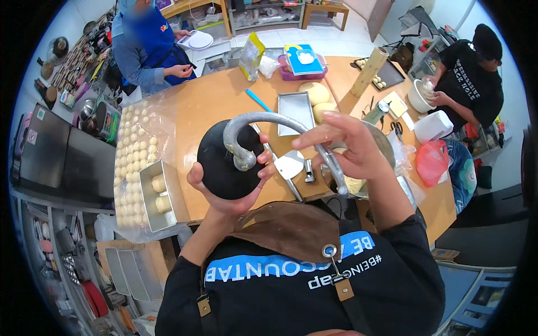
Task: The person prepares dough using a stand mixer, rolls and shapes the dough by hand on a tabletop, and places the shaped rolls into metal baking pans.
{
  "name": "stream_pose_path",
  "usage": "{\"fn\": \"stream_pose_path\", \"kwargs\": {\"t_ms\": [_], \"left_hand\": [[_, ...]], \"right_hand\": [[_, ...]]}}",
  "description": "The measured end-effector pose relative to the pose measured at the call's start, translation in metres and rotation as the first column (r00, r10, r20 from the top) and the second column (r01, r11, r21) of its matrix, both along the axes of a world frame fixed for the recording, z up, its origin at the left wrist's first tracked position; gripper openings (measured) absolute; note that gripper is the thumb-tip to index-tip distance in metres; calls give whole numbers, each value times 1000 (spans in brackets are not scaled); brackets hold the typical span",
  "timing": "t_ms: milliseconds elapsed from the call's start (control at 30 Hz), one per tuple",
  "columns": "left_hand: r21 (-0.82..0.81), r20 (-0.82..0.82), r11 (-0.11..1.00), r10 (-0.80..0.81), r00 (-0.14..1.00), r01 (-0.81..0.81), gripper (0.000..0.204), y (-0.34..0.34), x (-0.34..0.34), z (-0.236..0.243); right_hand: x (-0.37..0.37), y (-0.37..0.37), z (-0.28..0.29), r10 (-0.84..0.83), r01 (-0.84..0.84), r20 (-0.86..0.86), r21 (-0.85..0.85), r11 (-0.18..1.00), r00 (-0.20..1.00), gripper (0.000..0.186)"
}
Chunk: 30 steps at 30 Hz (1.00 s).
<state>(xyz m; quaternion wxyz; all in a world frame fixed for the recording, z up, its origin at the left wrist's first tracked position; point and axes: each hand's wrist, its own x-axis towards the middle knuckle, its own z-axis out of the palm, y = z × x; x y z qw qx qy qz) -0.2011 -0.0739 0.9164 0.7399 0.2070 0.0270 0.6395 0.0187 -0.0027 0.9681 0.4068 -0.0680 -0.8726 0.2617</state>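
Across the centre, a light-brown tabletop (216,101); along its left side, a clear plastic sheet (161,126). Raised before the near edge, a curved grey metal hook (280,117), arched from right to left, with curled end overlapping a black rounded object (216,159); joined or merely overlapping, not possible to tell. Right hand (358,143): fingers bent in close about the hook's right arm, grasping it. Left hand (231,203): black object cradled in the palm, fingers and thumb well parted around opposite sides. At left, a deep metal tin (178,195) containing 2 dough pieces (159,183). Beyond the hands, a shallow metal tray (296,111) beside 2 dough rounds (314,92). Between the hands, a white-bladed scraper (290,164). Smallest, dough balls (129,201) in rows upon the sheet.
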Motion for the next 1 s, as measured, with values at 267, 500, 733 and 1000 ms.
{"fn": "stream_pose_path", "kwargs": {"t_ms": [267, 500, 733, 1000], "left_hand": [[3, -31, 992, 128, 991, -128, 89, 6, -21, -10], [436, -518, 764, 645, 562, -476, 97, -5, -39, -24], [288, -648, 730, 625, 435, -619, 97, -30, -122, -96], [-278, -163, 876, 361, 918, -393, 81, -21, -104, -106]], "right_hand": [[-2, -4, 3, -54, 38, 171, 97, 995, 984, 29], [13, -25, -48, -18, 51, 52, -763, 645, 998, 43], [118, 19, -110, -436, 385, 209, -846, 368, 875, 51], [136, 19, -231, -61, 690, 982, 168, 703, -177, 125]]}}
